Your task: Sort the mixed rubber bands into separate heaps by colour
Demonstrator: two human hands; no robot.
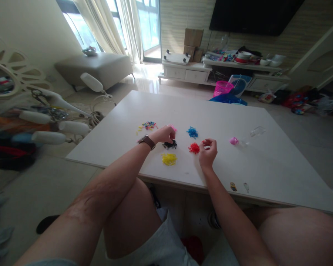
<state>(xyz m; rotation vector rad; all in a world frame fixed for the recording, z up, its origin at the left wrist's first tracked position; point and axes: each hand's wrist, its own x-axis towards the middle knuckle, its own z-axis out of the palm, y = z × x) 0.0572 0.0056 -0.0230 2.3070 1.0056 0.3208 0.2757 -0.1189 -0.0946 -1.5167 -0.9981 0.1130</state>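
Observation:
My left hand (168, 135), with a watch (147, 140) on the wrist, hangs over a pile of small black pieces (170, 145). Its fingers are pinched downward, and what they hold, if anything, is hidden. My right hand (208, 152) rests beside a pile of small red pieces (193, 148), its fingers curled in, with a small red bit showing at the fingertips. A yellow pile (169, 159) lies nearest me and a blue pile (192, 132) lies farther back. Pink pieces (172, 127) show partly behind my left hand. Mixed-colour pieces (149, 125) are scattered to the left.
On the white table (233, 118), a pink object (234, 140) and a clear plastic container (257, 131) lie to the right. A small yellow cartoon figure (233, 186) sits near the front edge. Beyond the table stand a pink basket (223, 88) and a low cabinet (195, 75).

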